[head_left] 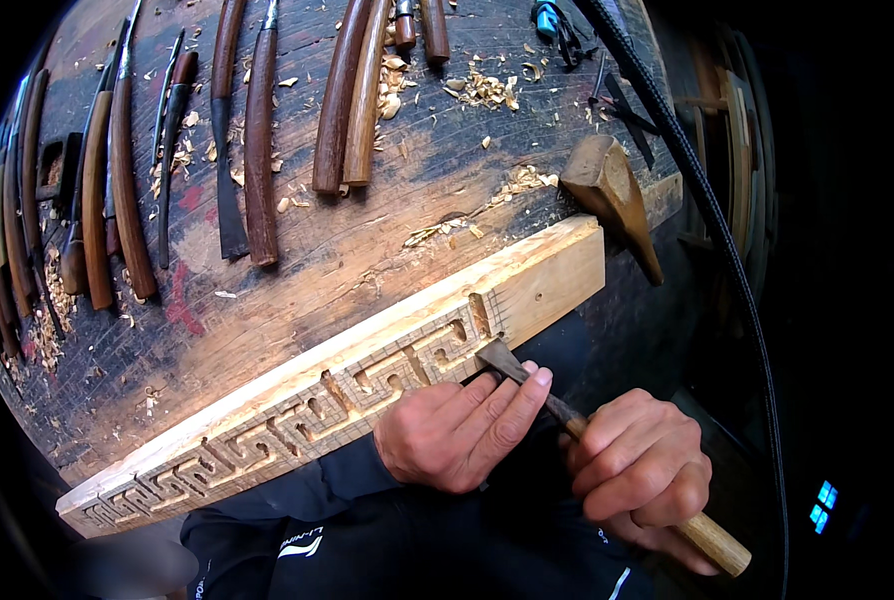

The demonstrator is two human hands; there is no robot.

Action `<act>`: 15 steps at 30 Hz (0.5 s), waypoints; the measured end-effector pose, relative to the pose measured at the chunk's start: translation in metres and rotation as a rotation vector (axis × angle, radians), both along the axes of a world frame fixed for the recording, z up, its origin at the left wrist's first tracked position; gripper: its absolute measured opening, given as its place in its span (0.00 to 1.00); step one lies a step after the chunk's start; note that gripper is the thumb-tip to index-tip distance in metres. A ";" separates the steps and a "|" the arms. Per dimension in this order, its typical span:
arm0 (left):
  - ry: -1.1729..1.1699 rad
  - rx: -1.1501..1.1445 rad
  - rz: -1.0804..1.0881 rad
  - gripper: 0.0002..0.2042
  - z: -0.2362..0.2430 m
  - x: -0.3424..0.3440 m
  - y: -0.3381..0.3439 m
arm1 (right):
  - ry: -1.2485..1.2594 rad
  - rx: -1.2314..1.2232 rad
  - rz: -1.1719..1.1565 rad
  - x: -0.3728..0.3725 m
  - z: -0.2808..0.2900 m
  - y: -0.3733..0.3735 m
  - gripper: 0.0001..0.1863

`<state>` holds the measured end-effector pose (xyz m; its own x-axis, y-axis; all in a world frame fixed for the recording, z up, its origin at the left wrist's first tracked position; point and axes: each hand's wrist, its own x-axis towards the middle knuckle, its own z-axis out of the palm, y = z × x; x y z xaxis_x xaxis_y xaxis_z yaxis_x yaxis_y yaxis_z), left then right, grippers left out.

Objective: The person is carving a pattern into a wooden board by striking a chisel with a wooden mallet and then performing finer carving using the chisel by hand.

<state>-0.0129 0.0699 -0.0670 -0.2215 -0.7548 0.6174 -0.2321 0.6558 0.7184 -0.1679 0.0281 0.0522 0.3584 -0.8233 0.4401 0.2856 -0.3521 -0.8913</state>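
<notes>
A long pale wooden board (557, 280) lies slantwise along the near side of the bench, its face carved with an angular meander pattern over a pencilled grid. My right hand (642, 465) is closed around the wooden handle of a flat chisel (504, 361), whose butt end sticks out below the fist. The chisel's cutting edge meets the board near the right end of the carved pattern. Close to that edge, my left hand (462, 430) holds the blade, fingers laid along it; its thumb is hidden. The left wrist is beside the board's near edge.
Many wood-handled carving tools (262, 150) lie across the far and left parts of the dark, worn workbench (307, 285). A wooden mallet (612, 190) rests by the board's right end. Shavings (482, 92) are scattered about. A black braided cable (717, 210) hangs down at the right.
</notes>
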 end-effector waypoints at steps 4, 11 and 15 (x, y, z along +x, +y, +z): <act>-0.016 0.012 -0.004 0.22 0.001 0.002 -0.001 | 0.001 0.020 -0.070 0.010 0.000 -0.004 0.41; -0.031 0.051 -0.015 0.19 0.001 0.001 0.000 | -0.007 0.077 -0.162 0.020 -0.002 -0.011 0.43; -0.055 0.070 -0.007 0.20 0.004 0.001 0.001 | -0.007 0.048 -0.194 0.020 -0.011 -0.007 0.42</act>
